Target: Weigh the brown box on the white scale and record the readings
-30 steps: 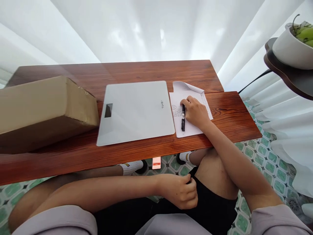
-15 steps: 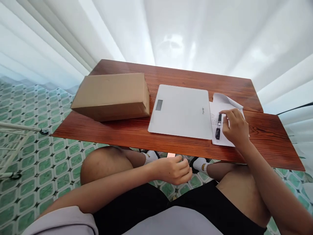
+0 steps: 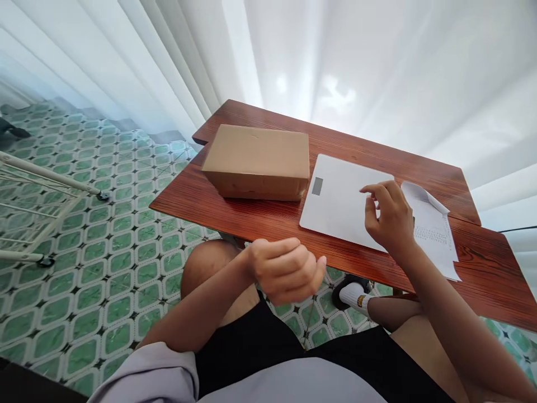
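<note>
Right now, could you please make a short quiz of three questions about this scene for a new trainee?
1. True or false: the cardboard box lies on top of the white scale.
2. What is under the right hand: A) the box, B) the white scale, C) the floor?
3. Fill in: the printed paper lies to the ___ of the scale in the picture.

Key
1. False: it lies beside the scale, on the wooden table.
2. B
3. right

The left hand is loosely curled in front of the table, holding nothing visible.
</note>
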Available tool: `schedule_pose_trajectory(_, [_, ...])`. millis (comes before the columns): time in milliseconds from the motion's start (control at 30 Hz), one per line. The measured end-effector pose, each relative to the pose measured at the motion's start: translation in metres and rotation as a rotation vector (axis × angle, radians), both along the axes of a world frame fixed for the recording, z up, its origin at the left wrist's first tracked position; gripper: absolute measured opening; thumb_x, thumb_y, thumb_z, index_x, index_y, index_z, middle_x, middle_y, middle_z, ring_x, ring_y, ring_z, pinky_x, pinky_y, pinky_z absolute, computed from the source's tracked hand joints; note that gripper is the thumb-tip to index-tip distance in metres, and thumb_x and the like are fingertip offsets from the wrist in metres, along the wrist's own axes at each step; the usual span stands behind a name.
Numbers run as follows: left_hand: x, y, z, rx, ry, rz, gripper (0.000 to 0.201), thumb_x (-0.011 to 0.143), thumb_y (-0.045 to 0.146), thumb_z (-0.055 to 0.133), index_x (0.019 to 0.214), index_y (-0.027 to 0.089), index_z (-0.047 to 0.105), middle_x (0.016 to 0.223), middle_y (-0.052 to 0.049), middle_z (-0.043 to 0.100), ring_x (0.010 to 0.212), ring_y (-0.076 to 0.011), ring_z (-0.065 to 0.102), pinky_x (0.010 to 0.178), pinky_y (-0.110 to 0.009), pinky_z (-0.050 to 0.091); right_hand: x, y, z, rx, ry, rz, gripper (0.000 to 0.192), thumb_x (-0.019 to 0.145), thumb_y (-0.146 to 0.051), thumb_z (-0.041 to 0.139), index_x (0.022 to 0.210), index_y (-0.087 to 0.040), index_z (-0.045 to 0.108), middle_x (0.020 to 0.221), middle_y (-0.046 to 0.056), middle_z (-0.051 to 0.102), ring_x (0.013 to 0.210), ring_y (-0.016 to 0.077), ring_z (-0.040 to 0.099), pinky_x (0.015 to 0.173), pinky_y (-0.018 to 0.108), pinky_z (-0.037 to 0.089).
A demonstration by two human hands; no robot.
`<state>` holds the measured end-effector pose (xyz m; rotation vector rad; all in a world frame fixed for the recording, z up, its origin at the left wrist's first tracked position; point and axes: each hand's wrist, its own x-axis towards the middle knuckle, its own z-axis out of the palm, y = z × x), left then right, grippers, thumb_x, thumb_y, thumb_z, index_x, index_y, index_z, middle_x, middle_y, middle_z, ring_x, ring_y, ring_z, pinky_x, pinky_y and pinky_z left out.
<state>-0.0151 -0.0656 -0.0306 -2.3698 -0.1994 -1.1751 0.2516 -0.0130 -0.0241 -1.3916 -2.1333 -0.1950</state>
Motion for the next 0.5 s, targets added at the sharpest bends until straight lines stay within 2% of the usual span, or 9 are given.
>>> schedule_pose_trajectory(100, [-0.021, 0.009, 0.007, 0.020, -0.170, 0.202, 0.018, 0.085, 0.010, 0.059, 0.088, 0.025, 0.068, 0.074, 0.003, 0.067, 0.070, -0.0131, 0.062, 0.064, -0.027, 0.055, -0.030, 0.006, 0.005, -0.022, 0.058, 0.075, 0.026, 0.094, -0.015, 0.043, 0.113, -0.025, 0.058, 0.104, 0.008, 0.060, 0.093, 0.0237, 0.061, 0.068, 0.035, 0.052])
schedule_pose_trajectory(167, [-0.034, 0.019, 0.006, 0.071, -0.325, 0.303, 0.023, 0.086, 0.010, 0.053, 0.099, 0.023, 0.068, 0.074, 0.002, 0.067, 0.069, -0.0134, 0.063, 0.066, -0.028, 0.055, -0.048, 0.010, 0.006, -0.028, 0.129, 0.134, 0.031, 0.095, -0.016, 0.042, 0.122, -0.025, 0.055, 0.110, 0.010, 0.060, 0.099, 0.0245, 0.061, 0.074, 0.037, 0.055])
schedule_pose_trajectory(233, [-0.046, 0.031, 0.003, 0.043, -0.467, 0.463, 0.029, 0.087, 0.011, 0.048, 0.107, 0.022, 0.066, 0.078, 0.000, 0.069, 0.075, -0.0152, 0.066, 0.074, -0.031, 0.056, -0.064, 0.016, 0.004, -0.045, 0.218, 0.198, 0.037, 0.097, -0.020, 0.043, 0.132, -0.026, 0.050, 0.119, 0.011, 0.059, 0.106, 0.0251, 0.060, 0.079, 0.039, 0.057])
schedule_pose_trajectory(300, [-0.058, 0.040, -0.002, -0.069, -0.580, 0.602, 0.025, 0.092, 0.022, 0.047, 0.109, 0.022, 0.065, 0.092, -0.004, 0.072, 0.096, -0.0219, 0.068, 0.090, -0.041, 0.054, -0.077, 0.022, 0.001, -0.086, 0.294, 0.241, 0.044, 0.099, -0.029, 0.046, 0.142, -0.028, 0.043, 0.129, 0.012, 0.057, 0.114, 0.0266, 0.058, 0.083, 0.042, 0.060])
schedule_pose_trajectory(367, [-0.069, 0.045, -0.006, -0.247, -0.652, 0.664, 0.029, 0.095, 0.034, 0.048, 0.116, 0.024, 0.065, 0.112, -0.007, 0.071, 0.118, -0.0267, 0.062, 0.107, -0.047, 0.046, -0.087, 0.029, -0.004, -0.149, 0.341, 0.257, 0.056, 0.098, -0.041, 0.051, 0.150, -0.031, 0.034, 0.140, 0.012, 0.052, 0.123, 0.0290, 0.054, 0.086, 0.046, 0.061])
schedule_pose_trajectory(433, [-0.078, 0.048, -0.008, -0.410, -0.715, 0.677, 0.038, 0.095, 0.042, 0.049, 0.127, 0.025, 0.061, 0.130, -0.007, 0.065, 0.135, -0.0278, 0.050, 0.120, -0.047, 0.034, -0.094, 0.034, -0.009, -0.215, 0.377, 0.258, 0.070, 0.095, -0.052, 0.056, 0.155, -0.033, 0.027, 0.152, 0.012, 0.044, 0.132, 0.0318, 0.050, 0.091, 0.051, 0.059])
schedule_pose_trajectory(500, [-0.087, 0.051, -0.012, -0.538, -0.798, 0.670, 0.046, 0.096, 0.046, 0.049, 0.137, 0.026, 0.055, 0.142, -0.006, 0.056, 0.143, -0.0266, 0.041, 0.126, -0.044, 0.025, -0.100, 0.038, -0.013, -0.285, 0.416, 0.252, 0.081, 0.092, -0.059, 0.058, 0.158, -0.035, 0.019, 0.160, 0.011, 0.034, 0.140, 0.0343, 0.043, 0.097, 0.054, 0.056])
